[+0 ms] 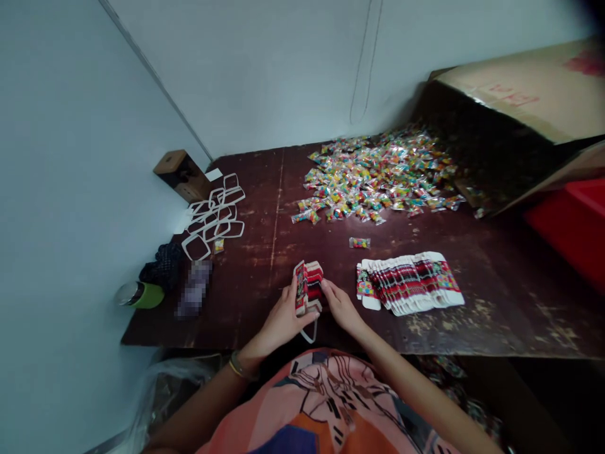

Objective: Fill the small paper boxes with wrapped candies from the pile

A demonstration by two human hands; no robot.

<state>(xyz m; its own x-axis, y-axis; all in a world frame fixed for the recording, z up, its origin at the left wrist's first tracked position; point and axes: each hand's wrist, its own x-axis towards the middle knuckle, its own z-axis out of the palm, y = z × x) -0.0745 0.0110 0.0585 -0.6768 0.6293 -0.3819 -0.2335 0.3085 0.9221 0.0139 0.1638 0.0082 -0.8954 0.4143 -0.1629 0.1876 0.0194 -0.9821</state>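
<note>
My left hand is wrapped round a small stack of flattened printed cartons, red, black and white, close to the table's front edge. Thumb and fingers of my right hand pinch the stack's right side. Below the stack, by my left thumb, hangs a white band-like loop; whether it goes round the cartons is hidden. To the right, a fanned row of similar cartons lies on the dark table. One wrapped candy lies alone beyond my hands.
A wide pile of wrapped candies covers the back, spilling from a tipped cardboard box. A red bin stands right. At left are white loops, a brown box, a green bottle and a blurred purple item.
</note>
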